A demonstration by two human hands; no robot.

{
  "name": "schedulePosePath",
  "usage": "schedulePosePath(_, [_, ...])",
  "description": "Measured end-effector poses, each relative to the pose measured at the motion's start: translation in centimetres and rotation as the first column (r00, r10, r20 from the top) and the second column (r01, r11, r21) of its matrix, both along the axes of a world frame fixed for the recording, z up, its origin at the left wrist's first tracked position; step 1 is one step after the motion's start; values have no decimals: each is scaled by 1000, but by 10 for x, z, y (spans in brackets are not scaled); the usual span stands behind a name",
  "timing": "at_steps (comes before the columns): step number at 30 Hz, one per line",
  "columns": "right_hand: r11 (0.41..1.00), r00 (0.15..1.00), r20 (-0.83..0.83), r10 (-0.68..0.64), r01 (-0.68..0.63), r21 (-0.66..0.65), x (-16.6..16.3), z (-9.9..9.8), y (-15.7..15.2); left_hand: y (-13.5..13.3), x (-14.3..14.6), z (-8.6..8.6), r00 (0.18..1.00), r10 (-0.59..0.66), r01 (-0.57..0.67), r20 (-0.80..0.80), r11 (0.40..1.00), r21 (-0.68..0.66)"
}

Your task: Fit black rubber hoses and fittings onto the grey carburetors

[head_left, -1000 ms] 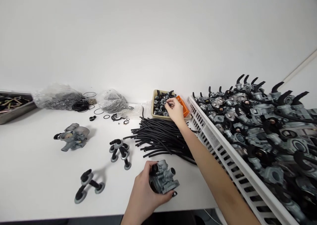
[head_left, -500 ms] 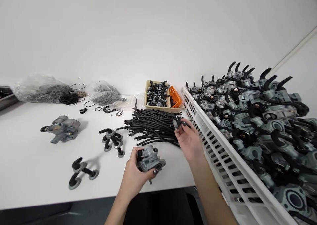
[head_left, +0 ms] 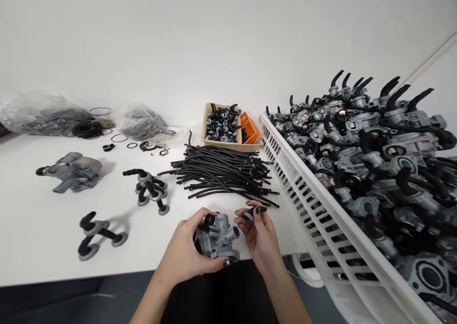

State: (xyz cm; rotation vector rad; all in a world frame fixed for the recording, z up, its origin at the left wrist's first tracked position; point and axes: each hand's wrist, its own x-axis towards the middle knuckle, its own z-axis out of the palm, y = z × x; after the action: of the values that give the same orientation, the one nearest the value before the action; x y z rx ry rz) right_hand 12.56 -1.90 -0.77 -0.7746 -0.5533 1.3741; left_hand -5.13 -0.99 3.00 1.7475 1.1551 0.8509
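My left hand is closed around a grey metal carburetor body at the near edge of the white table. My right hand is just to its right, fingers pinched on a small black and grey capped fitting, held close to the carburetor's round port. A loose pile of black rubber hoses lies right behind both hands.
A tan box of the same capped fittings and a small orange bin stand at the back. A white slatted crate full of carburetors fills the right. Another carburetor, two clusters of fittings, plastic bags and O-rings lie left.
My right hand has come back from the tan box over the hoses with a fitting pinched in it, down to the carburetor. My left hand kept its hold on the carburetor and turned it slightly.
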Motion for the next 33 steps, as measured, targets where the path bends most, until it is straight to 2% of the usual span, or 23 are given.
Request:
schedulePosePath(4, [995,995,-22,100,-99,13,3,4,-4,-1,4,1,999,41,-41,0,999,12])
schedulePosePath(8, [986,988,43,149,-152,74,-2,10,-5,0,8,0,999,42,-41,-31,998,38])
schedulePosePath(18, [991,976,213,-33,4,134,-4,-3,-3,3,10,-8,998,26,-21,-50,995,93])
schedulePosePath(25, [996,983,183,19,-35,84,-2,-7,-7,5,8,-13,998,19,-12,-64,993,115])
schedulePosePath(33, [994,975,221,11,-36,106,-2,-9,-8,5,8,-11,998,19,-13,-53,995,99])
